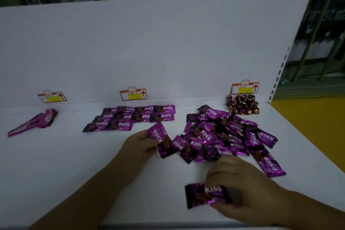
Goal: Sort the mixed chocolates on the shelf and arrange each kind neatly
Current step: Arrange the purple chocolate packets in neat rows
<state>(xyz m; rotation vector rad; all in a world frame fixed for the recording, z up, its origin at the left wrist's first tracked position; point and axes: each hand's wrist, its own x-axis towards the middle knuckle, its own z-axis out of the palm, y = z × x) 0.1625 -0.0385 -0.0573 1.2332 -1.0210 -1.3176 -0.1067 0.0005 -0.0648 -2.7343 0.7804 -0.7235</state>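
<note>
A mixed heap of purple KISS chocolate packets (227, 134) lies on the white shelf (74, 155), right of centre. My left hand (141, 145) grips one purple KISS packet (162, 140) at the heap's left edge. Nearer the front edge, my right hand (242, 186) holds a second KISS packet (207, 195) by its right end. Neat overlapping rows of KISS packets (134, 117) lie at the back centre. A few long purple bars (35, 123) rest at the far left. Small dark red wrapped chocolates (242, 107) are bunched at the back right.
Three red and yellow price tags (133, 94) (52, 97) (245, 87) sit on the white back panel. The shelf's perforated upright (280, 69) bounds the right side. Bare white shelf stretches at the front left.
</note>
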